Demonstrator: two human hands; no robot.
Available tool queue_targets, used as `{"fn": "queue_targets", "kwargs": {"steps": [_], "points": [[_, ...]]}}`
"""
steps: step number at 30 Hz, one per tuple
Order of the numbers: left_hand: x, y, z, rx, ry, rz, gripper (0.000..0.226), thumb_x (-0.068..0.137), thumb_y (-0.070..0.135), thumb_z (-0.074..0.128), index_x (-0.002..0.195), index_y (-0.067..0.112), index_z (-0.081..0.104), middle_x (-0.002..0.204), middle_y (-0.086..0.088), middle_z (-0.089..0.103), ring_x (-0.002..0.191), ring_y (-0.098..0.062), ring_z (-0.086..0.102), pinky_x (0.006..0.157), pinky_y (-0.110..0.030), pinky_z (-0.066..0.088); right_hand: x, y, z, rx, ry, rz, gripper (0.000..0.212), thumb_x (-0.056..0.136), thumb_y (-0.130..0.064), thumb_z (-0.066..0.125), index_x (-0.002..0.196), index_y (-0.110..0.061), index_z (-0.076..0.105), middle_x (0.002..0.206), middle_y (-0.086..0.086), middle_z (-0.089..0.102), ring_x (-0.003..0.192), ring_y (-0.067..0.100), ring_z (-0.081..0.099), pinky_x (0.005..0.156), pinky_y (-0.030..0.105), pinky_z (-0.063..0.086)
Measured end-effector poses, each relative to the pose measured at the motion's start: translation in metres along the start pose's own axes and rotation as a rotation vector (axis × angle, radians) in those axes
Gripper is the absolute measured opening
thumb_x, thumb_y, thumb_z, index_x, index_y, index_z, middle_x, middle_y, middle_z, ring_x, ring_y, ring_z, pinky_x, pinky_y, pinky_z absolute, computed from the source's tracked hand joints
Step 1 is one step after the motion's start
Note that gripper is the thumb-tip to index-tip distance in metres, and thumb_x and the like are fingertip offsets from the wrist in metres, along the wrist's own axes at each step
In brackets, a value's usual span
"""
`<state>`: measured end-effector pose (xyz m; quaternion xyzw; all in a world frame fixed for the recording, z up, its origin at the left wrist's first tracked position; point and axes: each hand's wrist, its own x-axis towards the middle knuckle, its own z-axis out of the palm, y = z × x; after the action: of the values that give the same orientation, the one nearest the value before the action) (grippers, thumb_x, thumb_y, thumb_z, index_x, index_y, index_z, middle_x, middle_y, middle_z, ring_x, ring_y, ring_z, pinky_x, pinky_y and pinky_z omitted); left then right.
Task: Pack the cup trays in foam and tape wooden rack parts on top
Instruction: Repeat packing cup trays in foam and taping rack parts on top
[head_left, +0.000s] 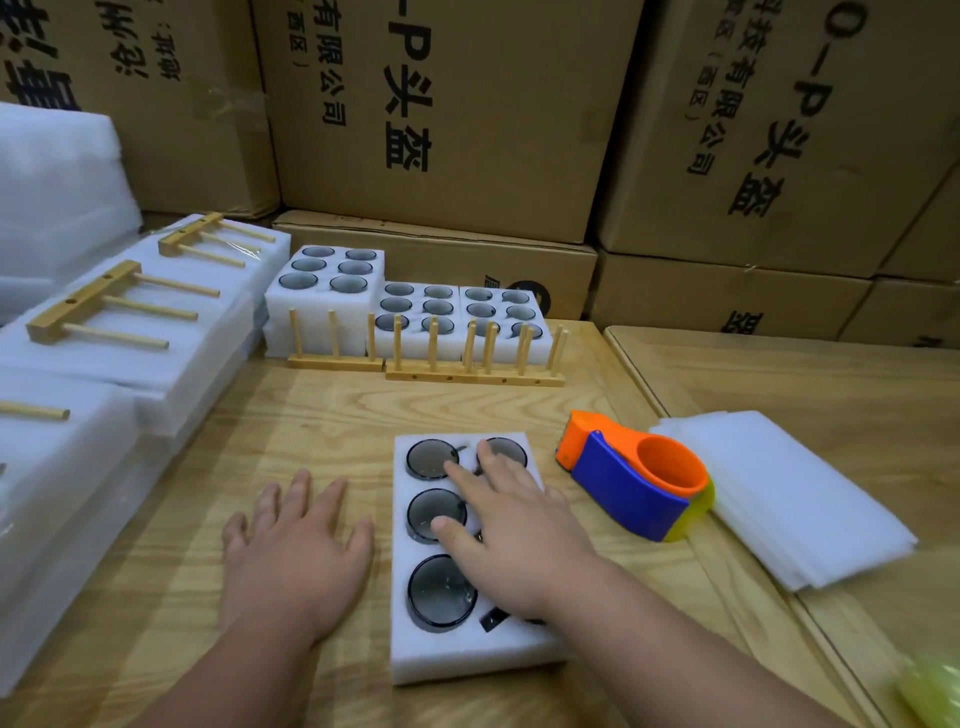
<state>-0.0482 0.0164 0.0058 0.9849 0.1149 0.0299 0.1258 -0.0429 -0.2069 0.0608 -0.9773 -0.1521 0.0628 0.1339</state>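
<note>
Stacked cardboard boxes (447, 114) are seen filling the view from ten to two o'clock, behind a wooden surface (322, 410) that is carrying everything else. At nine o'clock, packed foam blocks (130, 358) are lying in a row, each being topped by a wooden rack part (111, 306) with its pegs lying flat. At twelve o'clock, three more foam cup trays (322, 291) are standing against the boxes, and upright peg racks (475, 358) are placed just in front of them. A stack of thin foam sheets (779, 499) is lying at three o'clock, with an orange and blue tape dispenser (631, 475) resting against its near edge. At the centre, a white foam tray (467, 654) of dark round cups (439, 592) is lying flat on the surface. The right hand (511, 535) is being laid over the tray's right column with fingers spread and nearly straight, nothing being gripped. The left hand (293, 556) is being held flat on the surface just beside the tray at its nine o'clock side, fingers spread and holding nothing.
</note>
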Motion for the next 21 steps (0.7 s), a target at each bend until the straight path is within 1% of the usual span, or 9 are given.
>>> {"fn": "queue_targets", "kwargs": {"steps": [3, 5, 8, 11, 14, 16, 18, 19, 21], "points": [[0.001, -0.001, 0.000, 0.002, -0.001, 0.008, 0.071, 0.092, 0.072, 0.021, 0.157, 0.046, 0.020, 0.170, 0.010, 0.008, 0.156, -0.020, 0.008, 0.123, -0.048, 0.009, -0.015, 0.005, -0.008, 0.142, 0.055, -0.035, 0.065, 0.097, -0.061, 0.042, 0.156, -0.038, 0.030, 0.170, -0.009, 0.010, 0.156, 0.008, 0.002, 0.126, 0.044, 0.009], [0.002, -0.001, -0.001, 0.001, -0.005, 0.015, 0.071, 0.091, 0.073, 0.021, 0.157, 0.046, 0.020, 0.170, 0.009, 0.009, 0.156, -0.020, 0.009, 0.123, -0.048, 0.010, -0.029, 0.013, -0.016, 0.239, 0.153, -0.072, 0.054, 0.097, -0.051, 0.052, 0.148, -0.035, 0.047, 0.164, -0.011, 0.031, 0.151, 0.007, 0.022, 0.123, 0.034, 0.021], [0.003, -0.001, -0.001, 0.002, -0.007, 0.025, 0.071, 0.091, 0.073, 0.020, 0.157, 0.046, 0.019, 0.170, 0.009, 0.009, 0.156, -0.021, 0.010, 0.123, -0.048, 0.011, -0.048, 0.032, -0.037, 0.320, 0.324, -0.040, 0.037, 0.091, -0.050, 0.051, 0.121, -0.035, 0.067, 0.124, -0.022, 0.064, 0.116, -0.001, 0.056, 0.098, 0.025, 0.047], [0.003, -0.001, -0.002, 0.002, -0.011, 0.031, 0.070, 0.092, 0.074, 0.021, 0.157, 0.047, 0.019, 0.170, 0.009, 0.009, 0.156, -0.021, 0.010, 0.123, -0.048, 0.011, -0.055, 0.063, -0.067, 0.405, 0.486, 0.097, 0.023, 0.088, -0.047, 0.049, 0.084, -0.037, 0.069, 0.075, -0.019, 0.069, 0.072, 0.003, 0.064, 0.066, 0.032, 0.051], [0.003, -0.001, -0.002, 0.003, -0.011, 0.035, 0.069, 0.092, 0.074, 0.020, 0.156, 0.049, 0.018, 0.170, 0.010, 0.009, 0.156, -0.021, 0.010, 0.122, -0.047, 0.012, -0.049, 0.116, -0.100, 0.413, 0.681, 0.277, 0.026, 0.088, -0.041, 0.052, 0.072, -0.028, 0.069, 0.067, -0.010, 0.070, 0.068, 0.013, 0.066, 0.061, 0.032, 0.049], [0.004, -0.001, -0.002, -0.007, -0.014, 0.031, 0.069, 0.092, 0.074, 0.021, 0.156, 0.049, 0.018, 0.170, 0.010, 0.009, 0.156, -0.020, 0.010, 0.122, -0.047, 0.011, -0.045, 0.159, -0.116, 0.385, 0.742, 0.431, 0.022, 0.090, -0.035, 0.056, 0.081, -0.023, 0.073, 0.073, -0.006, 0.072, 0.076, 0.022, 0.066, 0.064, 0.031, 0.045], [0.004, 0.000, -0.003, -0.017, -0.014, 0.025, 0.069, 0.092, 0.074, 0.022, 0.156, 0.049, 0.018, 0.170, 0.010, 0.009, 0.156, -0.019, 0.010, 0.122, -0.047, 0.010, -0.043, 0.204, -0.124, 0.288, 0.687, 0.608, 0.025, 0.094, -0.032, 0.060, 0.107, -0.015, 0.072, 0.103, 0.007, 0.074, 0.095, 0.029, 0.064, 0.076, 0.033, 0.045], [0.004, 0.000, -0.003, -0.019, -0.013, 0.021, 0.069, 0.092, 0.074, 0.022, 0.156, 0.049, 0.019, 0.170, 0.010, 0.009, 0.156, -0.019, 0.010, 0.122, -0.047, 0.010, -0.045, 0.225, -0.126, 0.237, 0.596, 0.694, 0.040, 0.094, -0.038, 0.063, 0.124, -0.012, 0.066, 0.122, 0.012, 0.069, 0.109, 0.033, 0.062, 0.085, 0.036, 0.047], [0.003, 0.000, -0.003, -0.023, -0.015, 0.018, 0.069, 0.092, 0.074, 0.022, 0.156, 0.049, 0.018, 0.170, 0.010, 0.009, 0.156, -0.019, 0.009, 0.122, -0.047, 0.010, -0.050, 0.255, -0.127, 0.175, 0.369, 0.869, 0.085, 0.085, -0.060, 0.070, 0.149, -0.010, 0.045, 0.152, 0.014, 0.048, 0.136, 0.037, 0.047, 0.105, 0.045, 0.044]]}}
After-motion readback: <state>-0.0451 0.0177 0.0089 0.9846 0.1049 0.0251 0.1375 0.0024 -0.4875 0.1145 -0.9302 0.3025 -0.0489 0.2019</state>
